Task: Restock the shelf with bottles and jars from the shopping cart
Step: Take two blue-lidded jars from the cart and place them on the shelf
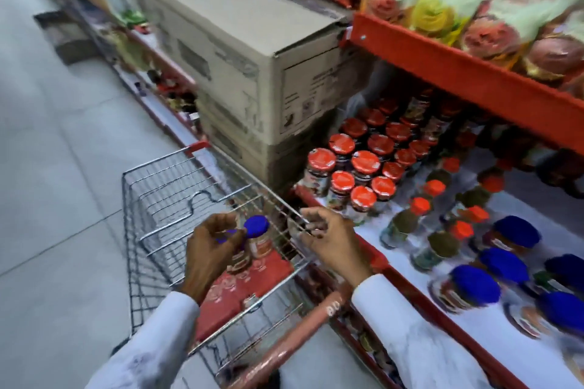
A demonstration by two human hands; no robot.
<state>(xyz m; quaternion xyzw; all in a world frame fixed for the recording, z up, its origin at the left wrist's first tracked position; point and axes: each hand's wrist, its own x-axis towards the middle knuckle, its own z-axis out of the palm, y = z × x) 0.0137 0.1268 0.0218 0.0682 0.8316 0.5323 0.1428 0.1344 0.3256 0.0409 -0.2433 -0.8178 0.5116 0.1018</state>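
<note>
A wire shopping cart (164, 196) stands in the aisle beside the shelf. My left hand (211, 249) is over the cart's child seat, closed on a blue-lidded jar (240, 257). A second blue-lidded jar (259, 235) stands right beside it in the seat. My right hand (328, 238) hovers at the cart's right rim with fingers loosely curled and nothing in them. The white shelf board (493, 319) to the right holds red-lidded jars (363, 167), small bottles with red caps (410, 218) and blue-lidded jars (474, 286).
Stacked cardboard boxes (240, 50) stand on the floor ahead of the cart, against the shelf. A red upper shelf (458, 73) with colourful packets overhangs the jars. The cart's red handle (297, 335) is near my body. Grey tiled floor (57, 167) lies to the left.
</note>
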